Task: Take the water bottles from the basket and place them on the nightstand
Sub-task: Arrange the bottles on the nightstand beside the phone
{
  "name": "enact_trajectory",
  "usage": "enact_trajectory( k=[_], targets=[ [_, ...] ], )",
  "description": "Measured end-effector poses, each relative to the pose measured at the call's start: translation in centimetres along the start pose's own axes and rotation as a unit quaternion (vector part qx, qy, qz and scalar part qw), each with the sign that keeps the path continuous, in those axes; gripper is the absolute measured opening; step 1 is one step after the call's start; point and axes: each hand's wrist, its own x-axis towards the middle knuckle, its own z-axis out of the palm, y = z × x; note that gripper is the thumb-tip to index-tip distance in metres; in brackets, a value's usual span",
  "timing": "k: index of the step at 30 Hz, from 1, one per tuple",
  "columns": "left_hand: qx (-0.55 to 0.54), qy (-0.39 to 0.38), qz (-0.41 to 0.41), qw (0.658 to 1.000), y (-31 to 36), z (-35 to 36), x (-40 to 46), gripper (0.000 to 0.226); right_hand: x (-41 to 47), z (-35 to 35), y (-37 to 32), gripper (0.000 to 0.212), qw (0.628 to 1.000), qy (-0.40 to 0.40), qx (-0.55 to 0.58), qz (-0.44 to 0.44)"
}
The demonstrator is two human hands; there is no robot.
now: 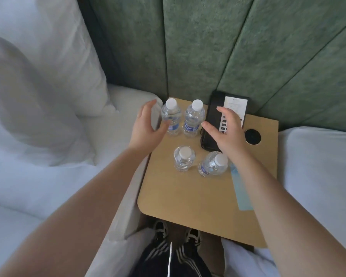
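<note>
We see four bottles [194,117] upright near the nightstand's [188,196] back edge. Our left hand [146,126] and right hand [228,130] hover spread, holding nothing, likely just released.

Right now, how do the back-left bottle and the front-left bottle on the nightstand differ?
The back-left bottle stands by the left hand, whose thumb reaches its side; the front-left bottle stands apart from both hands. The back-left bottle shows a blue label; no label shows on the front-left bottle, which is seen nearly from above. The back-left bottle is near the headboard, the front-left bottle nearer the person. Both stand upright on the nightstand, clear, with white caps.
</note>
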Motion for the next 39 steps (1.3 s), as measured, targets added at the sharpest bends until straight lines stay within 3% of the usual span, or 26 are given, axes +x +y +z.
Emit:
enact_trajectory(
  k=[3,6,10,16,22,27,39],
  targets=[
    [0.009,-0.057,-0.036,0.998,-0.1,-0.5,4.4,0.08,4.2,0.6,-0.7,0.08,0.997,-0.054,-0.058,0.005],
    [-0.077,-0.165,-0.097,0.979,-1.2,0.3,6.8,0.088,7.0,2.1,-0.4,0.096,0.992,-0.097,-0.082,0.016],
    [-0.139,-0.223,-0.107,0.959,-3.2,1.9,7.6,0.073,9.2,3.6,0.9,0.101,0.983,-0.135,-0.125,0.011],
    [-0.119,-0.189,-0.071,0.972,-3.6,2.6,8.3,0.047,10.0,3.9,2.1,0.063,0.981,-0.133,-0.135,-0.046],
    [-0.139,-0.132,-0.08,0.978,-3.0,3.9,10.2,0.042,11.6,3.1,2.3,0.069,0.983,-0.118,-0.135,-0.047],
    [-0.101,-0.072,-0.08,0.989,-2.5,5.6,12.9,0.053,14.3,2.4,2.0,0.072,0.983,-0.106,-0.144,-0.04],
    [-0.075,-0.023,-0.101,0.992,-1.5,8.0,16.4,0.063,17.4,3.0,1.7,0.063,0.987,-0.043,-0.137,-0.066]
  ],
)
